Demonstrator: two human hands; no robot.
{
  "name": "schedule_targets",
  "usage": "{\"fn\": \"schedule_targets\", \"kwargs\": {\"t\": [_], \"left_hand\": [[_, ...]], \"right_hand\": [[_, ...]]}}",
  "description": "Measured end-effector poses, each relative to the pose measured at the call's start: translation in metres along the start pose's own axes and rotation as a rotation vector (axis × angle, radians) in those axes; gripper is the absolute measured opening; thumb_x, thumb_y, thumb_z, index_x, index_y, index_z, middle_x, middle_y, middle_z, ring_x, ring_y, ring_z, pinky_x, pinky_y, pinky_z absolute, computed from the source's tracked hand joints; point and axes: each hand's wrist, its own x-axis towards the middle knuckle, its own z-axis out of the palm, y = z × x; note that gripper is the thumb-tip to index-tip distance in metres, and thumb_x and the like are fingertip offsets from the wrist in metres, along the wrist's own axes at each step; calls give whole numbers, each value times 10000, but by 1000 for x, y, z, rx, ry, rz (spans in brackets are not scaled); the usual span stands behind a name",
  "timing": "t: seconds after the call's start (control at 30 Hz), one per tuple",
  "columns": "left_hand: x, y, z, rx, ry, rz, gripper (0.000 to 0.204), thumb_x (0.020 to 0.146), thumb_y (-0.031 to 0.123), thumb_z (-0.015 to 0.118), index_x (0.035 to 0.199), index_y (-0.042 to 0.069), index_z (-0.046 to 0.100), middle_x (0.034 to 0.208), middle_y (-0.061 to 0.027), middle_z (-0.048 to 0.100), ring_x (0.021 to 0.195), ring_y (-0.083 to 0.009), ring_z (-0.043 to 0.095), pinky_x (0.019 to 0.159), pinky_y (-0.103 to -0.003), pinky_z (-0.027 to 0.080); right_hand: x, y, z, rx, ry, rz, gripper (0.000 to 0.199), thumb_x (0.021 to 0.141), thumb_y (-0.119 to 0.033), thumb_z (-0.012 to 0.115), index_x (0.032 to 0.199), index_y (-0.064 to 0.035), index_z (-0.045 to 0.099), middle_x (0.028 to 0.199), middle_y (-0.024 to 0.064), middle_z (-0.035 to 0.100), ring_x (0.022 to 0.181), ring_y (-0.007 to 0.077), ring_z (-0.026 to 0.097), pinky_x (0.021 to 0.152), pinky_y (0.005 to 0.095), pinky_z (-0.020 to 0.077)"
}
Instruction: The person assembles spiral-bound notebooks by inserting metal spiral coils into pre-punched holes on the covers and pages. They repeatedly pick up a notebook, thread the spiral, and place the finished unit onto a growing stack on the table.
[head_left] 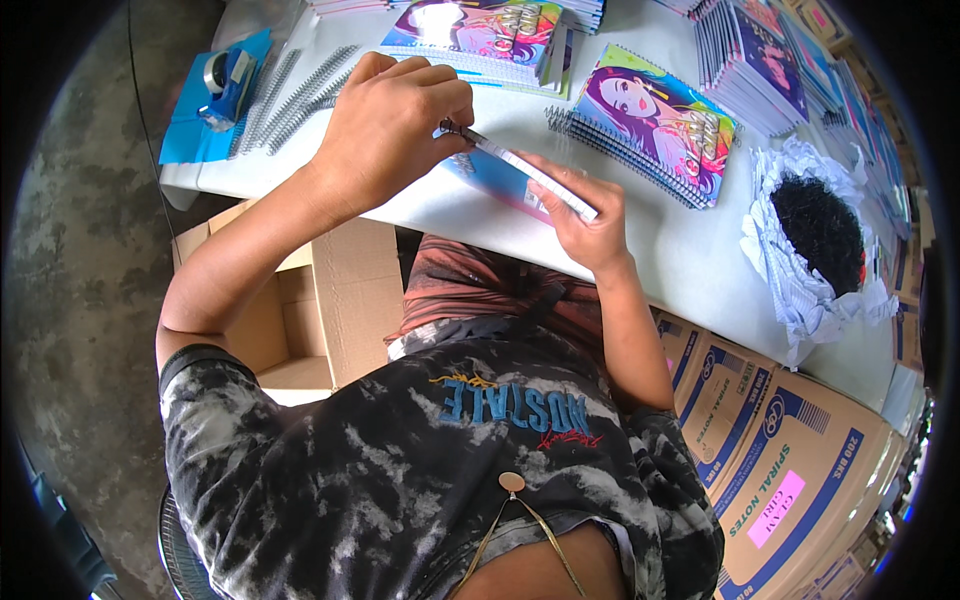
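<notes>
Over the white table [425,203]: one notebook [530,176], tilted, page edges up; right hand [592,215] grips its right end, likely for steadiness; left hand [398,115] pinches the opposite end, beside dark wire [455,129].

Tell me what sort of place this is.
Probably a small notebook-binding or packing workspace: loose wire coils and stacked spiral notebooks lie on a white table, and large cardboard cartons stand close by it.
</notes>
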Motion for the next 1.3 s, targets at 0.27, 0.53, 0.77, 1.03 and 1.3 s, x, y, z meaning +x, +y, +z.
{"fn": "schedule_targets", "kwargs": {"t": [0.27,0.53,0.77,1.03,1.3], "left_hand": [[0,-31,8,39,39,195,244,755,182,678,968,85,608,883,-35,608,861,-217,577,844,-371,388],[-3,-22,11,17,51,61,477,701,374,691,1079,116,555,1069,-87,536,1085,-254,468,932,-413,309],[-53,-6,113,153,342,388,995,683,785,400,1379,82,296,1396,-267,236,1349,-411,35,1018,-620,-28],[-58,3,134,13,552,431,1079,687,786,403,1360,-43,247,1371,-380,135,1317,-484,50,1023,-590,-66],[-64,26,128,-19,422,439,1041,751,727,402,1300,-136,209,1372,-364,157,1227,-518,254,1008,-615,101]], "right_hand": [[-5,15,1,37,136,133,251,816,-35,628,1067,-33,641,749,45,654,592,49,509,540,215,429],[-2,7,2,-146,62,-76,340,748,48,614,1076,-40,626,1015,107,655,840,216,659,717,286,518],[-8,11,6,-156,135,-67,365,723,91,589,1065,-32,628,1002,107,657,856,234,659,718,285,518],[-7,13,9,-200,115,-199,400,713,103,569,1085,-36,618,1003,107,655,815,235,662,701,300,526],[-4,13,9,-166,96,-189,476,651,113,573,1100,-41,612,1024,127,644,849,260,651,717,330,526]]}}
